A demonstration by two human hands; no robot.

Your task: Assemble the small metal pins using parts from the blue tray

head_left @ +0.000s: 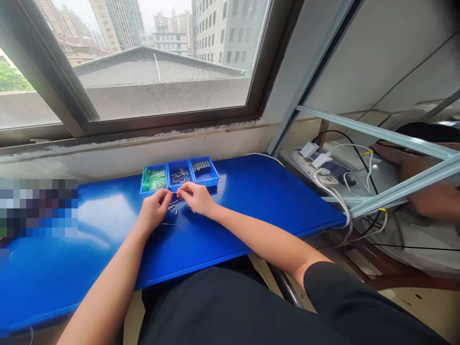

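Observation:
My left hand (155, 207) and my right hand (197, 198) meet above the blue table, thumbs and fingers pinched close together. Whatever lies between the fingertips is thin and too small to name. Below them, several slim dark metal pins (172, 207) are scattered on the tabletop, one lying apart nearer me. Just beyond my hands stand three joined blue bins. The left bin holds clear pieces in a green bag (145, 179), the middle one loose dark metal pins (179, 176), the right one upright small metal cylinders (201, 166) in rows.
The blue table (244, 191) runs along the wall under a window (161, 48). At the right, a metal frame (377, 132) borders a shelf with a power strip (316, 167), chargers and cables. Another person's arm (424, 177) shows behind it. A blurred patch covers the far left.

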